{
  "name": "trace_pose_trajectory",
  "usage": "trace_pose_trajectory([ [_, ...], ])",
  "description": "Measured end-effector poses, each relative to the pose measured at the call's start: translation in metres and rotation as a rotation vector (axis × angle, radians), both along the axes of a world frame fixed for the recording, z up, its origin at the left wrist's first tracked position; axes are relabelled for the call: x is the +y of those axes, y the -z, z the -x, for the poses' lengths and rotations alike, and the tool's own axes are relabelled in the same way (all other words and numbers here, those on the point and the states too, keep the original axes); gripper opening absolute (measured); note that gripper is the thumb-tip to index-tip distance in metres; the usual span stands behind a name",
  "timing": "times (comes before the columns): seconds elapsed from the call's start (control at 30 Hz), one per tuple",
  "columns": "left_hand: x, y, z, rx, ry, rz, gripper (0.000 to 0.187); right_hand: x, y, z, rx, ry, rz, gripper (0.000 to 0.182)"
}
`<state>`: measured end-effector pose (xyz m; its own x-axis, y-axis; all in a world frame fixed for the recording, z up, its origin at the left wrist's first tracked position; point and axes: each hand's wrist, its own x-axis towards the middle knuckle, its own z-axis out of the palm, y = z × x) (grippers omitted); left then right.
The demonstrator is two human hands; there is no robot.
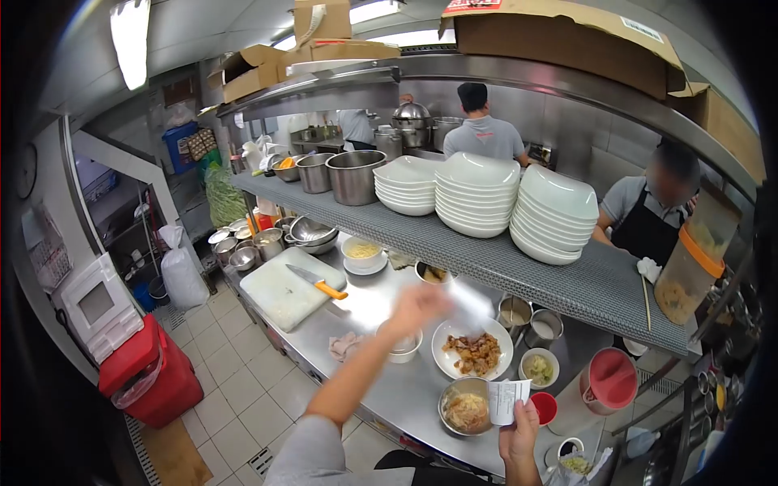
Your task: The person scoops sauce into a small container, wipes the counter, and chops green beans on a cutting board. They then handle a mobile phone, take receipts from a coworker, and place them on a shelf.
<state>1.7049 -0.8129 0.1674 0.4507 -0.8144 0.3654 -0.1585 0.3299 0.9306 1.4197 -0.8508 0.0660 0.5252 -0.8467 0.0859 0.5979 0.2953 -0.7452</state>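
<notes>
White plate (455, 332): fried pieces | steel bowl (447, 397): noodles | right hand (519, 433) pinches paper slip (508, 400) | left hand (415, 308) blurred, grip unclear

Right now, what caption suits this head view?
Left hand blurred above a white plate of food; right hand holds a paper slip.

floor (235, 381): pale tiles | walls: steel panels | ceiling light (130, 36): on | red bin (150, 373)

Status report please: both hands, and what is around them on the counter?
Left hand blurred above small white bowl. Right hand holds paper slip beside metal bowl. Plate of fried food between them.
</notes>
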Motion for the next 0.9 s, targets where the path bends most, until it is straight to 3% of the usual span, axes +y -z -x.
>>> trace_pose_trajectory([
  [0.03, 0.000, -0.044, -0.025, 0.094, -0.084, 0.287, 0.011, 0.000, -0.003, 0.002, -0.017, -0.020, 0.004, 0.025],
  [0.07, 0.007, -0.093, -0.047, -0.288, -0.453, 0.245, 0.012, 0.000, -0.002, 0.002, -0.020, -0.025, 0.004, 0.025],
  [0.1, -0.003, -0.119, -0.108, -0.181, -0.190, 0.494, 0.011, 0.001, 0.000, 0.003, -0.002, -0.029, 0.026, 0.024],
  [0.17, -0.001, -0.199, -0.114, 0.144, -0.038, 0.801, 0.019, 0.003, -0.001, 0.002, 0.009, -0.030, 0.050, 0.023],
  [0.23, -0.009, -0.230, -0.162, 0.050, -0.155, 0.659, 0.024, 0.007, -0.003, 0.003, 0.033, -0.030, 0.023, 0.018],
  [0.33, -0.010, -0.229, -0.200, -0.037, -0.399, 0.362, 0.025, 0.012, -0.008, 0.006, 0.034, 0.010, -0.040, 0.010],
  [0.4, -0.008, -0.229, -0.200, -0.019, -0.416, 0.344, 0.025, 0.009, -0.006, 0.009, 0.032, 0.034, -0.041, 0.010],
  [0.5, -0.018, -0.234, -0.216, 0.027, -0.419, 0.492, 0.024, 0.010, -0.008, 0.011, 0.048, 0.063, -0.054, 0.009],
  [0.63, -0.040, -0.247, -0.229, -0.124, -0.548, 0.629, 0.031, 0.012, -0.005, 0.012, 0.034, 0.088, -0.048, 0.009],
  [0.7, -0.045, -0.239, -0.226, -0.454, -1.207, 0.631, 0.050, 0.018, -0.003, 0.014, 0.027, 0.102, -0.061, 0.009],
  [0.73, -0.049, -0.236, -0.226, -0.463, -1.196, 0.628, 0.050, 0.021, -0.003, 0.016, 0.038, 0.110, -0.077, 0.009],
  [0.8, -0.062, -0.232, -0.224, -0.330, -1.431, 0.619, 0.069, 0.023, -0.003, 0.017, 0.043, 0.127, -0.100, 0.009],
  [0.83, -0.066, -0.233, -0.213, -0.279, -1.446, 0.666, 0.079, 0.025, -0.002, 0.021, 0.048, 0.140, -0.108, 0.009],
  [0.9, -0.071, -0.242, -0.205, -0.062, -1.607, 0.844, 0.081, 0.032, -0.004, 0.032, 0.077, 0.179, -0.136, 0.010],
])
